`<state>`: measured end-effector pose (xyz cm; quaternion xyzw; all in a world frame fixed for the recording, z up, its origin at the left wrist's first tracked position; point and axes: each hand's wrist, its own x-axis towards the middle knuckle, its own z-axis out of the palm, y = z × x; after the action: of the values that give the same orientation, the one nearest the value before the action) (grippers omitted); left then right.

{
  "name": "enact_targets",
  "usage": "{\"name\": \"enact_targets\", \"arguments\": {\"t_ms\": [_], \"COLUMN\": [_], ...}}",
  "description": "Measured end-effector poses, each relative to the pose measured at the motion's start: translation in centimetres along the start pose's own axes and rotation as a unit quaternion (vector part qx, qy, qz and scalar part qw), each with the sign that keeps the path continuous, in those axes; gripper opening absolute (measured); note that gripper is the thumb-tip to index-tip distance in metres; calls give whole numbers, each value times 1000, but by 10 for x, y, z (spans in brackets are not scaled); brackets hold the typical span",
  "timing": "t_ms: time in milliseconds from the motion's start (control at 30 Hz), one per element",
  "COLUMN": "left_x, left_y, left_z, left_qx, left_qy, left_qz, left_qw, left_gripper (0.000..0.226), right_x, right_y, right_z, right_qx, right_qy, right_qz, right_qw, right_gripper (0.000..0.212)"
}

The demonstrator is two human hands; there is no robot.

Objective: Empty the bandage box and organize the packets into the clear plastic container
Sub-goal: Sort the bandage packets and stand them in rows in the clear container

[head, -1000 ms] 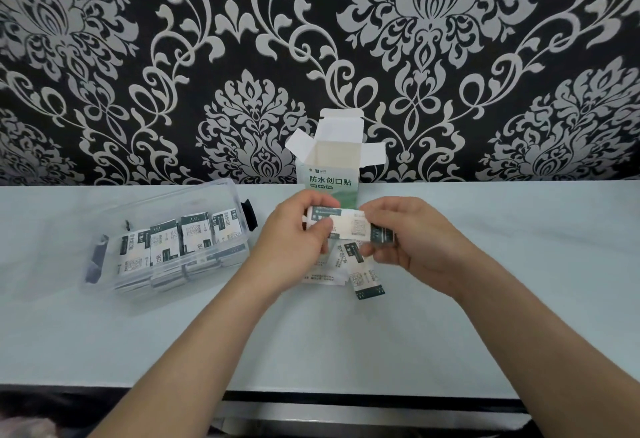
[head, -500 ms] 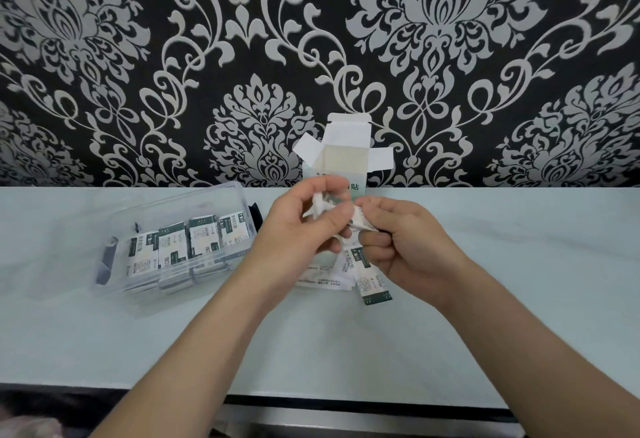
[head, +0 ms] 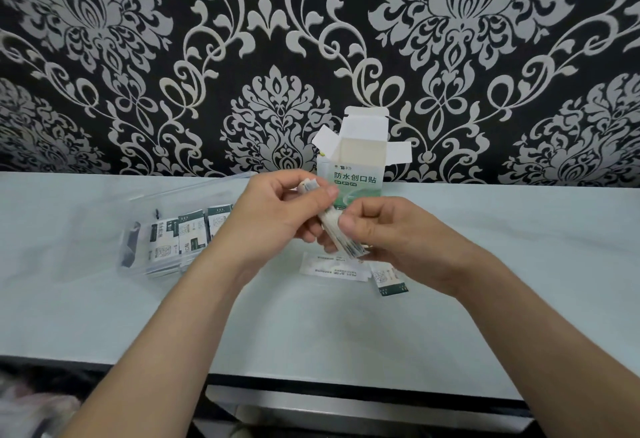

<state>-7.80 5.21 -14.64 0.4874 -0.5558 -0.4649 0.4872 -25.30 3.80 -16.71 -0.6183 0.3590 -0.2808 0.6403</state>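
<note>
**A:** What am I holding?
**B:** Both hands are on the packet stack (head: 341,235). My left hand (head: 277,210) pinches its far end and my right hand (head: 394,238) curls round its near end. Its long axis slants far-left to near-right.
**A:** And the clear plastic container (head: 180,195)?
**B:** Left of the hands, with my left hand nearer. The bandage box (head: 358,174) stands open just behind them, and loose packets (head: 329,268) lie beneath.
</note>
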Motion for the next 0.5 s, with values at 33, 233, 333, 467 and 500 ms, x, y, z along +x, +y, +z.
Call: {"name": "enact_targets", "arguments": {"t_ms": [33, 233, 333, 467, 500], "left_x": [0, -4, -6, -19, -24], "left_y": [1, 0, -1, 0, 0], "left_z": [0, 1, -6, -17, -17], "left_qx": [2, -71, -45, 209, 237], "left_qy": [1, 19, -8, -51, -62], "left_qz": [-8, -46, -11, 80, 93], "left_qw": [1000, 996, 999, 973, 965], "left_gripper": [7, 15, 49, 108, 115], "right_x": [0, 6, 8, 12, 14], "right_y": [-2, -12, -14, -19, -20], "right_z": [1, 12, 15, 20, 22], "right_qx": [9, 83, 138, 177, 177], "right_qy": [-7, -1, 26, 42, 37], "right_qz": [-5, -11, -13, -2, 6], "right_qw": [1000, 996, 990, 983, 983], "right_gripper": [25, 20, 19, 21, 21]}}
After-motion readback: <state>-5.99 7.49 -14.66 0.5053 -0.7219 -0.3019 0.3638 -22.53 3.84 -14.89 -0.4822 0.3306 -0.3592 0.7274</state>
